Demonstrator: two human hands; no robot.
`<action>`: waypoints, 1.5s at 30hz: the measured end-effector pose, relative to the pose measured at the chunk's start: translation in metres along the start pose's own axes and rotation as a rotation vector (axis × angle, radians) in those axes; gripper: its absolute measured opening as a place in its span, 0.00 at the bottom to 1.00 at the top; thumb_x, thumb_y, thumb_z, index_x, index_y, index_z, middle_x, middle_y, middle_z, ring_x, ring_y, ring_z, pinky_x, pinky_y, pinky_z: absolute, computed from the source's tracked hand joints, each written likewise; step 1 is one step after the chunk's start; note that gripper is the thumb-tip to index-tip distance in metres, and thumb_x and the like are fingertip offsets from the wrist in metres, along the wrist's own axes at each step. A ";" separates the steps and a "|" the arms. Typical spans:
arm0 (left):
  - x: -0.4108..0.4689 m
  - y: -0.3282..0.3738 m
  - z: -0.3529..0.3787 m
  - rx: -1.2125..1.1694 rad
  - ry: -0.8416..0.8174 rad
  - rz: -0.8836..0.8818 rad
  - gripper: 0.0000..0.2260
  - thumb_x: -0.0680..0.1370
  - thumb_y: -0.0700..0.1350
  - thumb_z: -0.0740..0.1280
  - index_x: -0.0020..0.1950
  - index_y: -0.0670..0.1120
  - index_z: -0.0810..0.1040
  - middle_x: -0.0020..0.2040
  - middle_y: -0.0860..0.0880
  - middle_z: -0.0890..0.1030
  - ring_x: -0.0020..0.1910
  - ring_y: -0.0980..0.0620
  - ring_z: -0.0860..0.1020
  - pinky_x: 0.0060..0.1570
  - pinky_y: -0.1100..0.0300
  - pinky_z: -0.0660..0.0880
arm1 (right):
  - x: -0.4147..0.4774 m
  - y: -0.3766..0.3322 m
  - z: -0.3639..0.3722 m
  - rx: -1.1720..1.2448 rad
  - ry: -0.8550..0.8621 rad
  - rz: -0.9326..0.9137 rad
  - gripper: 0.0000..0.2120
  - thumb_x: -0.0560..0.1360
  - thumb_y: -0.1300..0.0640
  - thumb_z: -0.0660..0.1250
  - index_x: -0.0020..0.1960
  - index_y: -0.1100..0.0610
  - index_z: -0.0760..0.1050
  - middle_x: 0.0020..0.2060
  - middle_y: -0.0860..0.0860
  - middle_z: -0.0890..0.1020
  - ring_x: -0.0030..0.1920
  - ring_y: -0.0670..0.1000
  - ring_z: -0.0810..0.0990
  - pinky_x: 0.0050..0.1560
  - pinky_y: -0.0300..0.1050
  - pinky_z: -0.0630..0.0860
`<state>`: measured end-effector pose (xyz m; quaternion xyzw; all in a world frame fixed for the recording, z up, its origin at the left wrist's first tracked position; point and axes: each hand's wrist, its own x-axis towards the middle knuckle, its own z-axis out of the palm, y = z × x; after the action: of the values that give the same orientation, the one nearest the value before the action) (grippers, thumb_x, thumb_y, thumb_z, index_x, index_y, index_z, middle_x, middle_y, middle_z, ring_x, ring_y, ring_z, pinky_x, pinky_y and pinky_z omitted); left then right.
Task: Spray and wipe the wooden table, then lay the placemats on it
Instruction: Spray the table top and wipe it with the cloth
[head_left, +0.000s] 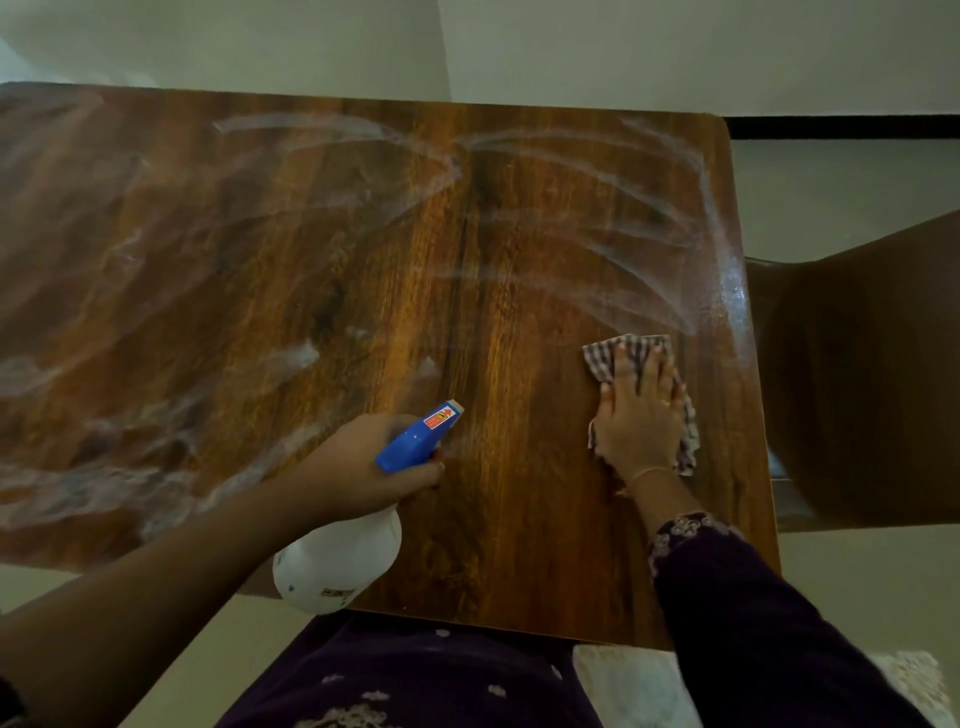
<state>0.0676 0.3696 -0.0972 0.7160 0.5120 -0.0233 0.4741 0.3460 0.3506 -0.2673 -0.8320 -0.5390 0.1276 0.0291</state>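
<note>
The wooden table (467, 234) fills the view, streaked with white smears and foam, heaviest on its left half. My left hand (363, 467) grips the neck of a white spray bottle (337, 564) with a blue trigger head (418, 436), its nozzle pointing toward the far right, over the near edge of the table. My right hand (636, 415) presses flat on a checked cloth (631, 348) near the table's right edge, fingers straight. Pale placemats (628, 686) show below the table's near edge at the lower right, partly hidden by my right sleeve.
A dark wooden chair (862, 374) stands close against the table's right side. Pale walls rise behind the far edge, with a black strip (841, 127) at the right. Pale floor shows at the lower left and right.
</note>
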 end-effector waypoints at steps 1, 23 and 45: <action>-0.001 -0.001 0.000 0.008 0.005 0.001 0.07 0.76 0.44 0.68 0.46 0.41 0.77 0.41 0.39 0.82 0.36 0.45 0.79 0.39 0.57 0.76 | 0.003 0.001 0.000 -0.002 -0.006 0.013 0.27 0.81 0.50 0.53 0.78 0.53 0.54 0.77 0.61 0.53 0.76 0.62 0.50 0.74 0.61 0.49; -0.026 -0.005 0.014 -0.080 0.075 -0.085 0.07 0.76 0.42 0.68 0.43 0.38 0.76 0.33 0.45 0.78 0.33 0.48 0.78 0.37 0.60 0.75 | -0.049 -0.082 -0.011 0.212 -0.094 -0.208 0.12 0.77 0.60 0.58 0.57 0.60 0.75 0.61 0.59 0.77 0.60 0.57 0.76 0.55 0.49 0.74; -0.026 0.007 0.022 -0.111 0.076 -0.029 0.05 0.76 0.40 0.68 0.45 0.39 0.76 0.40 0.36 0.81 0.35 0.46 0.80 0.43 0.48 0.78 | -0.010 0.027 -0.068 1.002 -0.095 0.389 0.07 0.77 0.64 0.59 0.46 0.57 0.76 0.45 0.58 0.80 0.49 0.58 0.79 0.45 0.46 0.75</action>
<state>0.0710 0.3358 -0.0912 0.6813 0.5406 0.0255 0.4929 0.3826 0.3366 -0.2043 -0.7941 -0.2488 0.4096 0.3737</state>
